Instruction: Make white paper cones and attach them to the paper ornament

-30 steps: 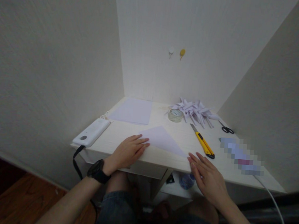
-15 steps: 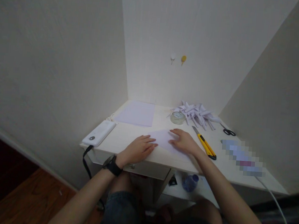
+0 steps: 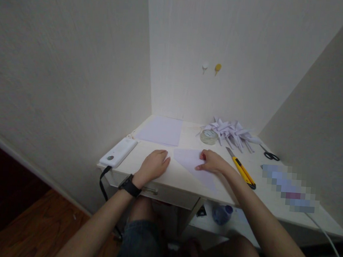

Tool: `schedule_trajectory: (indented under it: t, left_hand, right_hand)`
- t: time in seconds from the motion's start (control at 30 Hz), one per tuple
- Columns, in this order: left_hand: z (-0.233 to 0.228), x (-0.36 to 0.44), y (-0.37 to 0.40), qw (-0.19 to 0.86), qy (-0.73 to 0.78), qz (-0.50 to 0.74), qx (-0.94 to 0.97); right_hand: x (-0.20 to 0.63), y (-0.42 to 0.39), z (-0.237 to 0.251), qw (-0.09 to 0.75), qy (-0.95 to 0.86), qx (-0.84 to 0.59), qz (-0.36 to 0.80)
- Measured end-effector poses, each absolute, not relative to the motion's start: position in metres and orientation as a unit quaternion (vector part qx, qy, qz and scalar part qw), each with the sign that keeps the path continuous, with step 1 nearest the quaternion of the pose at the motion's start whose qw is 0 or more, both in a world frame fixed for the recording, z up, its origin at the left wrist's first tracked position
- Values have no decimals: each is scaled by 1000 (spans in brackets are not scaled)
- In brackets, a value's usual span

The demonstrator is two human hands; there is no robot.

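Note:
A pale lilac sheet folded into a triangle (image 3: 190, 163) lies on the white desk (image 3: 182, 180) near its front edge. My right hand (image 3: 211, 162) rests on the triangle's upper right part, fingers pressing the paper flat. My left hand (image 3: 153, 165), with a black watch on the wrist, lies flat on the desk just left of the triangle, fingers together and off the paper.
A flat lilac sheet (image 3: 160, 130) lies at the back left, a white power bank (image 3: 118, 152) at the left edge. A tape roll (image 3: 209, 136), a pile of folded paper pieces (image 3: 231, 132), a yellow utility knife (image 3: 242, 170) and scissors (image 3: 271, 154) sit to the right. Walls enclose three sides.
My right hand moved from the desk's front edge onto the folded triangle. My left hand slid off the paper's left corner onto the bare desk. The view shifted a little.

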State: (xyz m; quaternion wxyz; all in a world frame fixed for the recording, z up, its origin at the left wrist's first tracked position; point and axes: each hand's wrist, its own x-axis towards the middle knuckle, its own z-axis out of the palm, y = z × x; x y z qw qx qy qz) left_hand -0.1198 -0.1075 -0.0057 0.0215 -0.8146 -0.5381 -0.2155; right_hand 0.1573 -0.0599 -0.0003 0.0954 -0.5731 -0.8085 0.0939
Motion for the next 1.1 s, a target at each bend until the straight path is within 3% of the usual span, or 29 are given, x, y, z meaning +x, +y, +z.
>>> schedule_trajectory:
  t: [0.13, 0.37, 0.5, 0.6, 0.77, 0.93, 1.1]
  left_hand:
    - [-1, -102, -95, -93, -585, -240, -769]
    - [8, -95, -85, -228, -623, -315, -679]
    - [8, -90, -85, -466, -538, -389, -585]
    - [9, -83, -78, -582, -442, -447, -516]
    - [19, -76, -50, -611, -395, -474, -496]
    - [29, -63, -11, -637, -358, -438, -524]
    - [19, -54, 23, -602, -390, -377, -586]
  right_hand:
    - [155, -65, -5, 186, -779, -583, 137]
    - [158, -75, 0, 421, -705, -529, 213]
    - [151, -84, 4, 511, -653, -495, 260]
    - [145, -85, 0, 523, -639, -479, 298]
    - [153, -67, -2, 572, -534, -544, 304]
    - [174, -38, 11, 463, -468, -508, 555]
    - [188, -15, 15, 456, -502, -501, 537]
